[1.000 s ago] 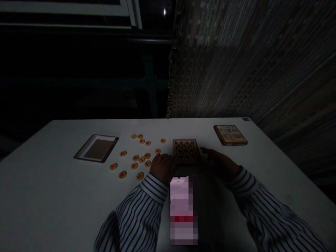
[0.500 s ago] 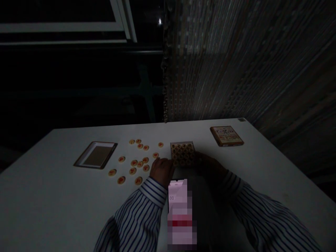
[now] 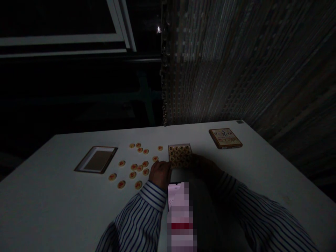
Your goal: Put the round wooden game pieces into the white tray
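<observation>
A small open box (image 3: 179,144) sits on the table in front of me, filled with rows of round wooden Chinese chess pieces (image 3: 180,154) bearing dark characters. At its near left corner, my left hand (image 3: 160,173) has its fingers closed on the edge. My right hand (image 3: 206,167), deep in shadow, grips the box's right side; its fingertips are hard to make out. Left of the box lie several loose chess pieces (image 3: 132,175) with red characters, scattered and mostly flat.
A shallow open tray or lid (image 3: 88,161) lies at the left. Toward the back right is a closed box with a printed cover (image 3: 226,137). Between my forearms a lit phone (image 3: 174,192) rests on the white table (image 3: 65,210). A string curtain (image 3: 204,70) hangs behind.
The whole scene has dropped slightly in view as my head tilted up. Both hands keep hold of the box, which sits a touch further left. The loose pieces have not moved.
</observation>
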Motion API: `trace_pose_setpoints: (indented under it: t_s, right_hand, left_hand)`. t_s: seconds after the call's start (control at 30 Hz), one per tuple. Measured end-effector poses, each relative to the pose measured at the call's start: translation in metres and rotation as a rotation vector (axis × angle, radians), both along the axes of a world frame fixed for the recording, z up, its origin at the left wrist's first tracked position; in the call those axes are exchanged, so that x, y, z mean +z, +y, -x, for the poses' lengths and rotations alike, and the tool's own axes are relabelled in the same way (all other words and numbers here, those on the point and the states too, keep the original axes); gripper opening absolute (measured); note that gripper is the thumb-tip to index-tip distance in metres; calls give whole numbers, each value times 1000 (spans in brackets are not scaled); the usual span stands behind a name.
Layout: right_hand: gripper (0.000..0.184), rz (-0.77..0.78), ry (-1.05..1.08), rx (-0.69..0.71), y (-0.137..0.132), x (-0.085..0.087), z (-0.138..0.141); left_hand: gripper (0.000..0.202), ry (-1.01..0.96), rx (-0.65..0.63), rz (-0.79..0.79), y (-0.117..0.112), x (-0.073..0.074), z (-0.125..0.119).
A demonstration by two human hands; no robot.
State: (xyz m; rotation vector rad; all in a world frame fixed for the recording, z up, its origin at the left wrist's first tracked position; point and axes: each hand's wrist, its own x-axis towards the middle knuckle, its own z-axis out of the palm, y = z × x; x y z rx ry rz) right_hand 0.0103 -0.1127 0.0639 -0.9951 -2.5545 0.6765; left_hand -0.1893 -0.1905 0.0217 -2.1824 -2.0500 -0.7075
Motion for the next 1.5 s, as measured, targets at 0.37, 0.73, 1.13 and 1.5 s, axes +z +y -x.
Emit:
trace_pose_setpoints:
  t_s: [0.37, 0.73, 1.13, 1.5]
  right_hand:
    - [39, 24, 47, -78, 1, -7, -2]
    - [37, 15, 129, -81, -1, -12, -5]
    - [33, -306, 317, -205, 16, -33, -28]
    - [23, -491, 247, -127, 7, 9, -26]
  left_hand:
    - [27, -11, -12, -11, 3, -4, 2]
    - [29, -39, -35, 7, 2, 1, 1]
    - [27, -356, 293, -366, -27, 38, 48]
    - [28, -403, 375, -367, -50, 46, 64]
